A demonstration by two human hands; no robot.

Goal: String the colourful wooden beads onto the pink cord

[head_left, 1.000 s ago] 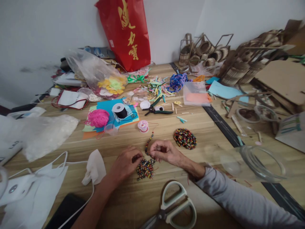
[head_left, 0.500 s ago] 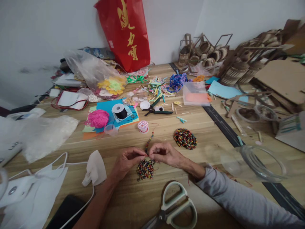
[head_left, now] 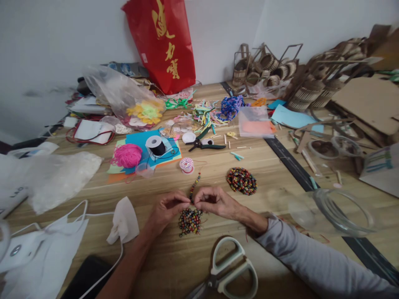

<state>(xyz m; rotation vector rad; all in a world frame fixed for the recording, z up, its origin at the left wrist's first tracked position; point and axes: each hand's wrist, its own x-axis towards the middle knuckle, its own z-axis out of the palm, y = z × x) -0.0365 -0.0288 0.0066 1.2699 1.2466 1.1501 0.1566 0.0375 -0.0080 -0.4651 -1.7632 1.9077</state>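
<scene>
My left hand point(head_left: 170, 207) and my right hand point(head_left: 216, 202) meet in front of me, thumb and forefinger of each closed in a pinch. A short beaded cord point(head_left: 195, 185) of multicoloured beads runs from between the fingertips away across the table, its thin bare thread curling toward a small pink-and-white spool point(head_left: 186, 165). What exactly sits at the fingertips is too small to tell. Right below them lies a patch of loose round beads point(head_left: 190, 222). A coiled bead strand point(head_left: 242, 181) rests beyond my right hand. Scissors point(head_left: 229, 270) with pale handles lie nearest me.
Farther back are a pink yarn ball point(head_left: 127, 155), a black thread spool point(head_left: 156, 145) on coloured paper and dark-handled pliers point(head_left: 204, 143). A white cloth piece point(head_left: 124, 220) and cable lie left; clear tubing point(head_left: 341, 211) is at right. Small baskets point(head_left: 268, 68) stand behind.
Both hands keep the same pinch at nearly the same spot. The whole view has shifted very slightly; nothing on the table has visibly moved.
</scene>
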